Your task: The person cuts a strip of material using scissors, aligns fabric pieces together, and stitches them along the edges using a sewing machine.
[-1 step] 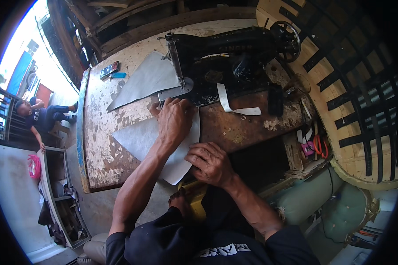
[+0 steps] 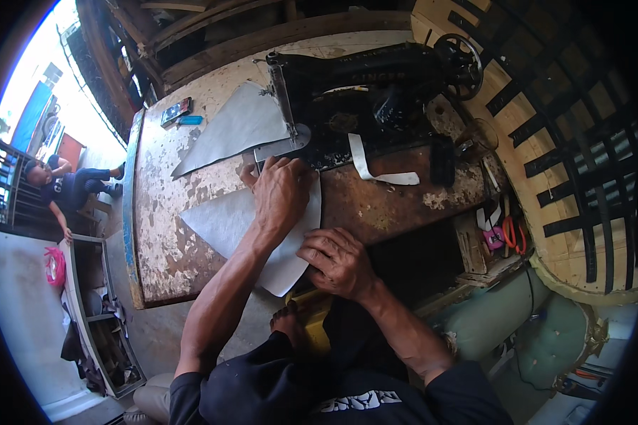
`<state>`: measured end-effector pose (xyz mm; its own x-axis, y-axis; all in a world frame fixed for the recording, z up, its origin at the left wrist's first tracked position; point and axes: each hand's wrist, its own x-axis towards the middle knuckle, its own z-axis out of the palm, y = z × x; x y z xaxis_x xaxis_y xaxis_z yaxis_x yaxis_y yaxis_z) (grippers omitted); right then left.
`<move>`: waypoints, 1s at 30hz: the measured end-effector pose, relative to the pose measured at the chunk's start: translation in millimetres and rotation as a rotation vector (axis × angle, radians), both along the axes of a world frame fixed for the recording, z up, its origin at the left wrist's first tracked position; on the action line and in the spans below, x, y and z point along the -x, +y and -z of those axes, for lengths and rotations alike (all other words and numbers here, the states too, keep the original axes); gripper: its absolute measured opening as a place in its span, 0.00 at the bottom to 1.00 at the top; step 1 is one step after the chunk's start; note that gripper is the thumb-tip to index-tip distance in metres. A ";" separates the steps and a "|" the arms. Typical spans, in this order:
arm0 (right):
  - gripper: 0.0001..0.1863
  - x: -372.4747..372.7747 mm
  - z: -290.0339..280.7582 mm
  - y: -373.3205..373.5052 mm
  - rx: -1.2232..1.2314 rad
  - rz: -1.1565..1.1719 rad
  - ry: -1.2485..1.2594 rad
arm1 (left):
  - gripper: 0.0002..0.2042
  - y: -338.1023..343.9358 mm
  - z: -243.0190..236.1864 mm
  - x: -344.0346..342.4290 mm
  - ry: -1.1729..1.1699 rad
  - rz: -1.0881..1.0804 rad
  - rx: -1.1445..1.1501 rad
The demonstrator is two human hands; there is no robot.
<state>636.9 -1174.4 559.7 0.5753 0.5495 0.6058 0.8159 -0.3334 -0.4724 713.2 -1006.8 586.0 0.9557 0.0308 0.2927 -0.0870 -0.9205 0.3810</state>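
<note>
A piece of pale grey sheet material, cloth or leatherette, lies at the table's front, its lower corner hanging past the edge. My left hand presses on its far part with bent fingers, close below the needle plate of a black sewing machine. At the piece's right edge, my right hand has its fingers curled together, gripping that edge; the fingertips are partly hidden. Another pale grey piece, roughly triangular, extends left from under the needle. The machine's handwheel is at the far right.
A white strip lies on the machine bed. A blue lighter and small pack sit on the worn table. Orange-handled scissors are at the right, beside a webbed wooden frame. Someone sits at far left.
</note>
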 end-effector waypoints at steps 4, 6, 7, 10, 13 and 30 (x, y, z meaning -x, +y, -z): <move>0.20 1.0 0.9 0.2 -0.006 -0.006 0.015 | 0.05 -2.9 6.0 4.1 -0.069 -0.019 -0.032; 0.22 3.0 0.9 1.5 -0.023 0.005 0.013 | 0.05 -2.0 10.5 5.8 -0.102 -0.007 -0.032; 0.22 3.8 0.7 2.0 -0.021 0.003 0.010 | 0.06 -3.1 12.1 6.2 -0.134 0.014 -0.030; 0.19 9.2 0.0 3.0 0.008 0.036 -0.027 | 0.04 -10.1 11.2 9.1 -0.254 0.014 -0.110; 0.17 18.7 1.8 1.7 0.051 0.078 -0.017 | 0.05 -6.8 10.4 11.8 -0.343 0.111 -0.158; 0.17 30.1 1.9 3.3 0.105 0.140 0.019 | 0.13 46.3 28.4 13.0 -0.283 0.217 -0.117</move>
<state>606.8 -1171.1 557.8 0.6613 0.5228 0.5379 0.7494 -0.4913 -0.4438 700.2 -960.4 557.6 0.8173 -0.2128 0.5355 -0.3713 -0.9051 0.2071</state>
